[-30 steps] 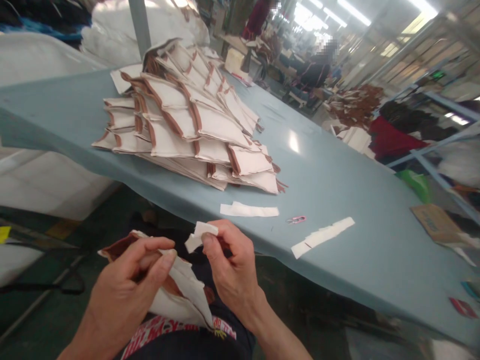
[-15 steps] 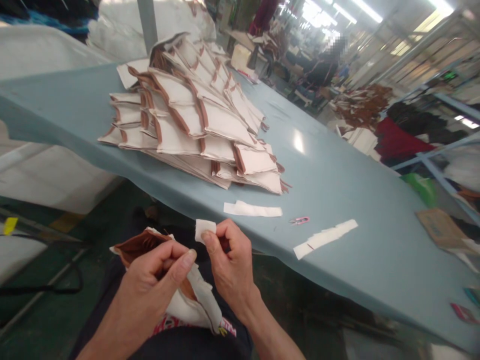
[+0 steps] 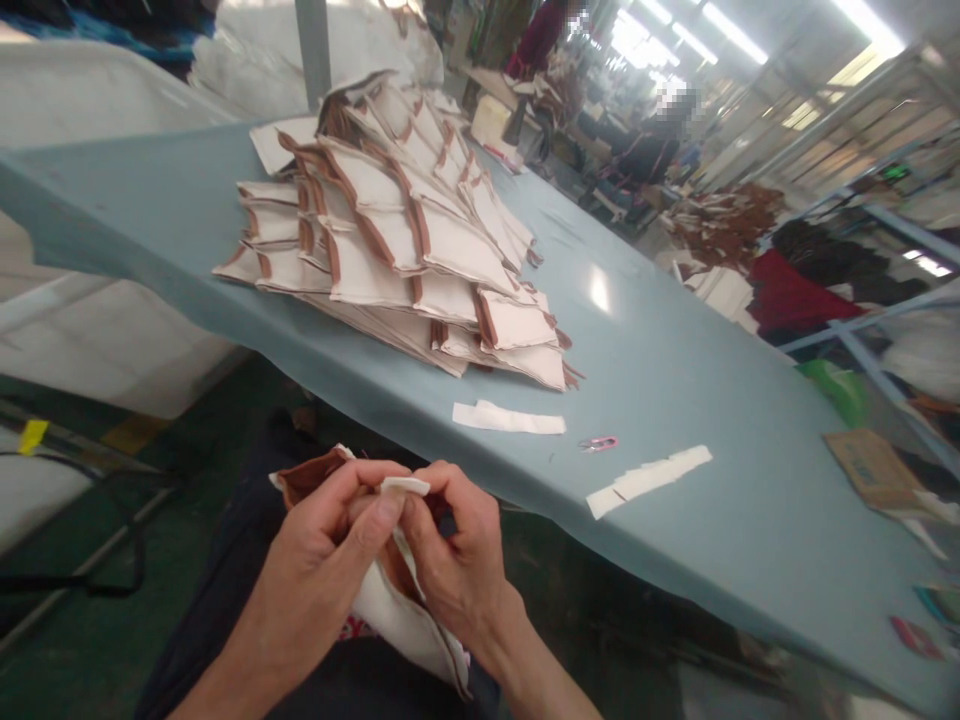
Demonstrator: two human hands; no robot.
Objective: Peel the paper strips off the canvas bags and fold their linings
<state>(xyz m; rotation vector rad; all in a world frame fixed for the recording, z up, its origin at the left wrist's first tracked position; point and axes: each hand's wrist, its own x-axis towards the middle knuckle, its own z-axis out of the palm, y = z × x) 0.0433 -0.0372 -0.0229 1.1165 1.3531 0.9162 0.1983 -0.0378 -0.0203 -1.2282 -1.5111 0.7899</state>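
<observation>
Your left hand (image 3: 319, 550) and right hand (image 3: 463, 555) meet fingertip to fingertip around a small white tab (image 3: 405, 486). Your left thumb and forefinger close on its left end; your right thumb and forefinger pinch its right end, so the tab lies across the narrow gap between both sets of fingers. The cream pouch (image 3: 401, 625) with brown lining sits just below, its open end beside your left fingers and its body slanting down between your wrists. Whether your curled lower fingers also grip it, you cannot tell. Beyond, on the surface (image 3: 660, 370), pink snips (image 3: 598, 444) lie between two white strips (image 3: 510, 418).
</observation>
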